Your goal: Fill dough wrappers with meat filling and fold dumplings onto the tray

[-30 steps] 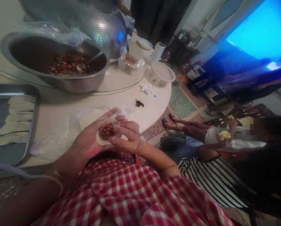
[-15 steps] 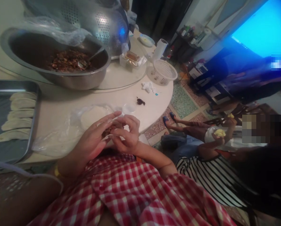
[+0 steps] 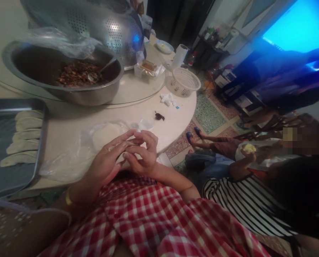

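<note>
A dumpling [image 3: 121,156] lies between my two hands just past the table's front edge, mostly hidden by fingers. My left hand [image 3: 106,165] cradles it from the left, its fingers bent over the top. From the other side my right hand [image 3: 145,151] pinches the dough edge between thumb and fingers. Beyond them is a pale round stack of wrappers [image 3: 106,135] in a clear plastic bag [image 3: 72,153]. Several folded dumplings [image 3: 25,146] line the right side of a metal tray [image 3: 39,142] at the left.
A large steel bowl [image 3: 87,96] holds brown minced filling [image 3: 76,73] and a spoon [image 3: 91,76]. Behind it leans a perforated metal colander [image 3: 114,32]. A white basket [image 3: 186,82] and crumpled tissue [image 3: 167,100] lie near the right edge. Seated people [image 3: 245,200] are at the right.
The wrapper is now folded over and the filling that showed in it is hidden. My fingers have drawn closer together. The view has shifted slightly.
</note>
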A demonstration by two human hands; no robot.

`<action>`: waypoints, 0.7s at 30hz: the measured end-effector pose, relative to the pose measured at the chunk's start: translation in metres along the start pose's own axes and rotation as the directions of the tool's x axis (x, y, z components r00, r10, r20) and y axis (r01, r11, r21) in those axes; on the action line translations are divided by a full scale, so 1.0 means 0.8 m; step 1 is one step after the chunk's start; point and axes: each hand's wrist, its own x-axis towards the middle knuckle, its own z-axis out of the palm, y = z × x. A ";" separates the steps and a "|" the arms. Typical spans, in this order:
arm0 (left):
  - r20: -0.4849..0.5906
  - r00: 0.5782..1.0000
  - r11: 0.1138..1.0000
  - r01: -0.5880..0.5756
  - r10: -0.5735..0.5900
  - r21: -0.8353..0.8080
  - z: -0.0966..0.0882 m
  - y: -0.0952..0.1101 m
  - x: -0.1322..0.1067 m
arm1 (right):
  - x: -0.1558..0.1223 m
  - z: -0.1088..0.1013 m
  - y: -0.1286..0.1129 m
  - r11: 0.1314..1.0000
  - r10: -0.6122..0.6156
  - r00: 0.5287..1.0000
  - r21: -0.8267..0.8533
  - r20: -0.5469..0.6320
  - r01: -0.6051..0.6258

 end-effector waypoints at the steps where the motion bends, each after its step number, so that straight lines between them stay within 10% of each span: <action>1: 0.011 1.000 1.000 -0.002 0.002 0.001 -0.001 -0.001 0.000 | -0.001 0.001 0.000 1.000 0.009 1.000 -0.001 0.017 -0.009; 6: 0.039 0.999 1.000 -0.010 0.009 0.013 -0.006 -0.008 0.000 | -0.011 0.009 0.004 0.992 0.125 0.974 -0.058 0.186 -0.116; 16: 0.032 0.997 0.997 -0.072 0.072 0.003 -0.006 -0.018 0.000 | 0.007 0.005 -0.004 0.996 0.082 0.994 -0.028 -0.073 -0.084; 21: -0.007 0.999 0.998 -0.054 0.054 -0.017 -0.002 -0.016 -0.002 | 0.008 0.002 0.000 0.998 0.057 0.998 0.012 0.017 -0.058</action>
